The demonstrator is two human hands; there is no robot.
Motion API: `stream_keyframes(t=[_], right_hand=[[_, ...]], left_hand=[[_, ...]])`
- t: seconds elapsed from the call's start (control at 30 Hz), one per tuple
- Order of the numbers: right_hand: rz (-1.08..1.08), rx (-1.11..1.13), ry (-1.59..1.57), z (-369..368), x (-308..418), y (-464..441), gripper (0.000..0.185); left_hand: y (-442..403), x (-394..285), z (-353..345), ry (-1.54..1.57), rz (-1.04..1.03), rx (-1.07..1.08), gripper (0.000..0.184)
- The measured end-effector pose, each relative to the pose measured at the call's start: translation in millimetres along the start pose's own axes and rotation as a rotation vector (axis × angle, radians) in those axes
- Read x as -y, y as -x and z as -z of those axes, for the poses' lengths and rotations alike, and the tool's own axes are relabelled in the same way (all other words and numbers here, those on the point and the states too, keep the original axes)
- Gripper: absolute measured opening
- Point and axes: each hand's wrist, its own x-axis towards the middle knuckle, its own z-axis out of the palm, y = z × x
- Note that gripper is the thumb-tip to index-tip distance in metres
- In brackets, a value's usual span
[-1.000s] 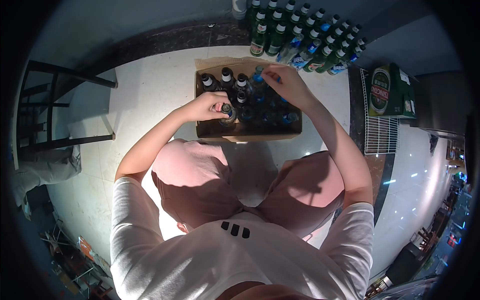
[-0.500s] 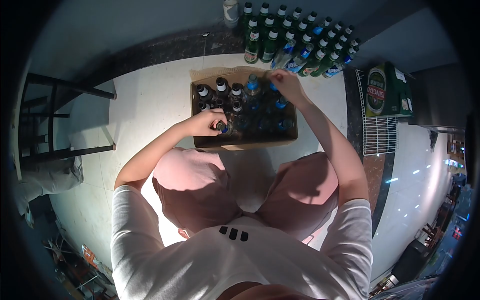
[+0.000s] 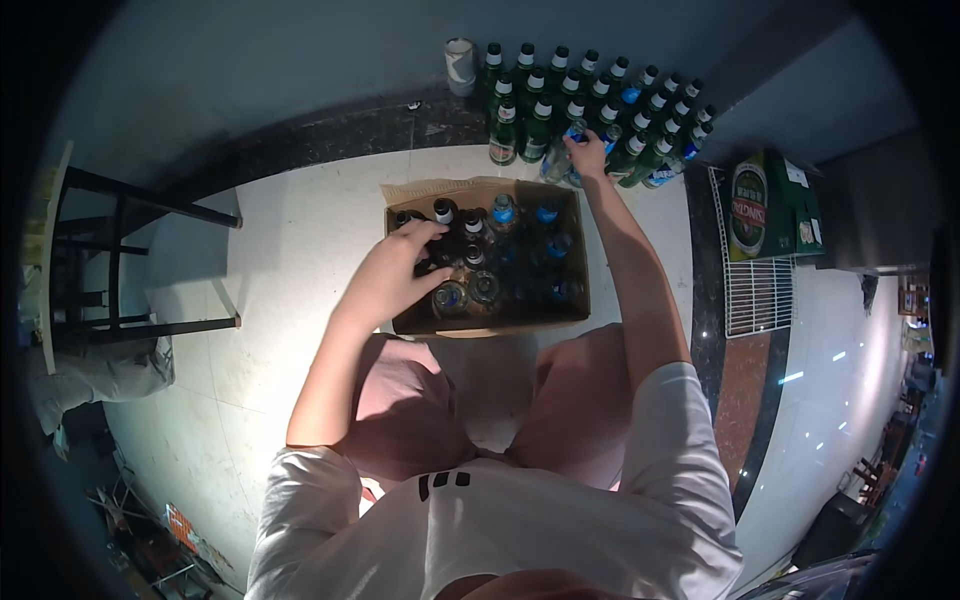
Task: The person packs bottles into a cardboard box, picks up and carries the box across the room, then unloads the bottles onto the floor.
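A cardboard box in front of my knees holds several bottles, some with dark necks and white neck labels, others clear with blue labels. Over its left side, my left hand is open, thumb and fingers spread above the bottle tops. A clear bottle stands in the box's near left corner, just below that thumb. Beyond the box, my right hand is closed around the neck of a clear glass bottle with a blue neck label. That bottle is in the front row of the standing bottles, its lower part partly hidden.
Rows of green bottles stand against the back wall, with a white cylinder left of them. To the right are a green beer carton and a white wire rack. A dark-legged stool is at the left.
My left hand has let go of the bottle in the box's near left corner and opened farther up. My right hand has moved from above the box to the bottle rows and gripped a clear bottle.
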Motion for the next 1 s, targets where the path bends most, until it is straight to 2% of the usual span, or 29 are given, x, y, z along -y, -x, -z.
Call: stream_keyframes(t=[0.07,0.1,0.13,0.2,0.23,0.4,0.6,0.77,0.87,0.93,0.97,1.0], right_hand=[[-0.016,-0.073,-0.038,-5,4,2,0.064],[-0.024,-0.101,-0.084,-8,2,2,0.055],[-0.026,-0.095,-0.085,-9,0,1,0.055],[0.027,-0.047,-0.148,-8,-1,-1,0.043],[0.177,-0.071,-0.021,-6,0,1,0.031],[0.328,-0.063,-0.099,2,28,16,0.025],[0.516,-0.082,-0.115,32,124,55,0.023],[0.639,-0.042,-0.212,57,207,102,0.023],[0.753,-0.012,-0.203,76,256,143,0.022],[0.771,0.169,-0.266,81,276,168,0.023],[0.752,0.226,-0.35,77,278,178,0.025],[0.733,0.281,-0.434,72,278,185,0.027]], left_hand=[[-5,1,-13,0.218,-0.059,-0.129,0.038],[-6,5,-19,0.274,-0.039,-0.161,0.028],[-7,11,-23,0.273,-0.033,-0.161,0.028],[-11,23,-28,0.206,-0.084,-0.181,0.024],[-14,30,-31,0.22,-0.078,-0.205,0.021],[-26,42,-35,0.206,-0.065,-0.217,0.02],[-28,51,-25,0.357,0.046,-0.403,0.02],[-29,54,-17,0.486,0.037,-0.539,0.022],[-25,39,-7,0.493,-0.067,-0.633,0.028],[-22,30,-4,0.479,-0.244,-0.755,0.037],[-19,27,-3,0.471,-0.264,-0.757,0.045],[-16,24,-1,0.475,-0.268,-0.752,0.045]])
